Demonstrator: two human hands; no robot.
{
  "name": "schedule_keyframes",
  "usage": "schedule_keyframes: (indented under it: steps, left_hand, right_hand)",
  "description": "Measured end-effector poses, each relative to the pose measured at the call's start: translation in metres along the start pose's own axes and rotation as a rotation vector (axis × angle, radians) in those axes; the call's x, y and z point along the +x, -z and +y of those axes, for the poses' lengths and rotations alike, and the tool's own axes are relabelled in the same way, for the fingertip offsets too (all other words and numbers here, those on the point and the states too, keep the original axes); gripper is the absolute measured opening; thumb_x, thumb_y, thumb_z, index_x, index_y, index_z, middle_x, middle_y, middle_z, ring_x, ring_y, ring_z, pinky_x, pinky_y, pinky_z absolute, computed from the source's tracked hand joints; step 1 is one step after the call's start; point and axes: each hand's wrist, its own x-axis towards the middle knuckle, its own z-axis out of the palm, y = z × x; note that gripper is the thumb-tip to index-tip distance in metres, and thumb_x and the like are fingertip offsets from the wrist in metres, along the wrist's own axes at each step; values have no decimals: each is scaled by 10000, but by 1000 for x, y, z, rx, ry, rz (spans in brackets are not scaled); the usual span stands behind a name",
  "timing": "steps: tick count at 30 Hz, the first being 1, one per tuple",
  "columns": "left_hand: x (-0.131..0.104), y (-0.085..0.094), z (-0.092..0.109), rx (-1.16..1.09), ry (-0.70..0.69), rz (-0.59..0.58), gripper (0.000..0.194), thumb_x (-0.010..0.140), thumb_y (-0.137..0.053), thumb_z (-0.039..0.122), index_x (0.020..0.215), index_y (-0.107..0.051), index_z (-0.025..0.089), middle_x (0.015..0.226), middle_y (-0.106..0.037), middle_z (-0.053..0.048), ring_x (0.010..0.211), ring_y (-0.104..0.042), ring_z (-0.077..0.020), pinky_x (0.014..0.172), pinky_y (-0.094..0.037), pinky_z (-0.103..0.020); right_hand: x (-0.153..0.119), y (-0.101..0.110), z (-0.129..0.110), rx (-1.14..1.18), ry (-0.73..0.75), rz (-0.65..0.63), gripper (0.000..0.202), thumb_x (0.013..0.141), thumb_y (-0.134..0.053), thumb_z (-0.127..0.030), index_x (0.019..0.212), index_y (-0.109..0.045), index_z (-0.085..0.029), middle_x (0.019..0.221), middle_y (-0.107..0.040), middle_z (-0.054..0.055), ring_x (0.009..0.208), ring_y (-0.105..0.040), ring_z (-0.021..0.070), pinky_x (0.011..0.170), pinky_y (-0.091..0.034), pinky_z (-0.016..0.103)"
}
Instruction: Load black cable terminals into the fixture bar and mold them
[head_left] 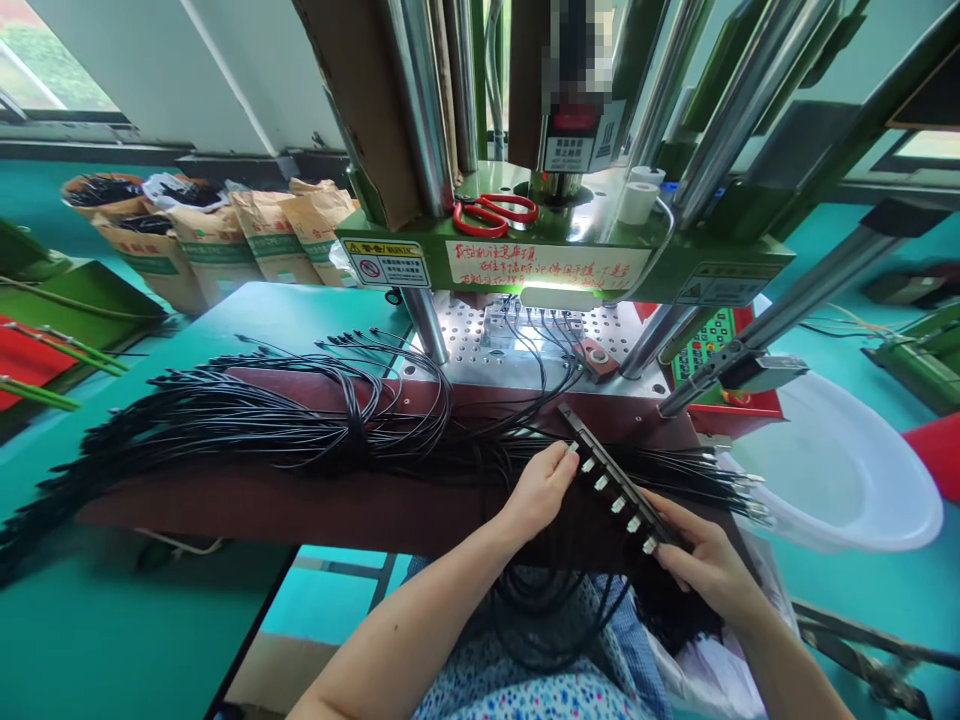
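Observation:
A long dark metal bar point(611, 465) with a row of several silver cable connectors point(617, 504) along its near edge is held slanting over the brown board. My right hand point(701, 560) is closed around the bar's lower right end. My left hand point(541, 490) is pinched at the upper left connector of the row, thumb and forefinger together. Black cables point(555, 660) hang in loops from beneath the bar onto my lap. Behind the bar, a large bundle of black cables point(300, 420) lies across the brown board point(225, 505).
Ahead stands a green press point(390, 235) with steel columns, and cables run into its perforated metal bed point(457, 330). Red-handled scissors point(495, 213) lie on its ledge. A white tub point(862, 460) and a red control box point(742, 412) are at right. Paper sacks point(217, 245) stand at the back left.

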Motion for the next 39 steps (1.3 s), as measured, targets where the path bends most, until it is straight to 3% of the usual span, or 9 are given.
schedule_keyframes:
  steps: [11,19,21,24,26,28,34,37,39]
  left_hand:
    - [0,3,12,-46,159,-102,383,769,-464,513,588,-331,203,427,-268,99,350,-172,-34,364,-120,-207]
    - [7,3,4,95,85,-99,359,818,-402,436,565,-330,192,440,-288,84,338,-221,-33,349,-154,-193]
    - [9,2,5,124,84,-75,339,833,-374,450,612,-363,194,458,-295,83,342,-255,-45,343,-187,-191]
    - [5,4,14,195,3,-5,278,844,-381,442,904,-448,179,586,-415,66,397,-347,-57,378,-282,-190]
    - [0,8,25,301,-142,60,384,819,-462,392,1134,-384,186,851,-514,-5,516,-454,-63,461,-373,-201]
    - [-4,15,37,427,-313,137,480,789,-520,326,1221,-343,216,1118,-452,-72,697,-524,-93,565,-437,-226]
    - [21,53,49,673,-445,284,358,791,-514,239,1139,-440,197,1116,-482,-75,862,-537,-160,774,-460,-319]
    - [41,65,43,862,-397,302,259,798,-516,234,1050,-507,178,1062,-544,-76,980,-512,-208,873,-403,-363]
    - [49,65,39,961,-347,254,228,829,-491,300,1019,-533,182,1030,-575,-69,986,-515,-223,858,-395,-373]
  right_hand:
    - [2,4,0,-100,83,-80,546,707,-497,-107,1239,-540,-220,1097,-653,15,1104,-538,252,969,-415,359]
    - [-4,1,-6,-323,192,-157,568,749,-482,-142,1312,-460,-218,1160,-619,50,1047,-568,247,922,-429,348]
    - [-2,1,-5,-274,127,-104,537,739,-477,-158,1274,-494,-200,1088,-640,59,971,-594,231,815,-484,312]
    - [8,5,0,-134,-60,-23,586,717,-487,-210,1299,-424,-174,792,-636,22,513,-553,118,415,-420,208]
    - [20,10,3,-66,-136,10,672,689,-506,-248,1331,-328,-162,598,-536,-56,339,-378,66,310,-285,182]
    - [33,15,2,-84,-136,26,716,670,-502,-264,1339,-264,-165,520,-452,-100,315,-339,70,304,-269,184]
    - [45,28,-20,-849,1,-24,736,722,-417,-199,1408,-157,-127,648,-606,5,498,-572,182,488,-392,275]
    - [50,37,-36,-1150,73,11,672,750,-441,-234,1387,-276,-98,640,-634,34,587,-601,229,529,-375,297]
    - [65,40,-47,-1098,171,37,541,781,-436,-264,1306,-423,-137,732,-666,42,646,-612,216,567,-404,299]
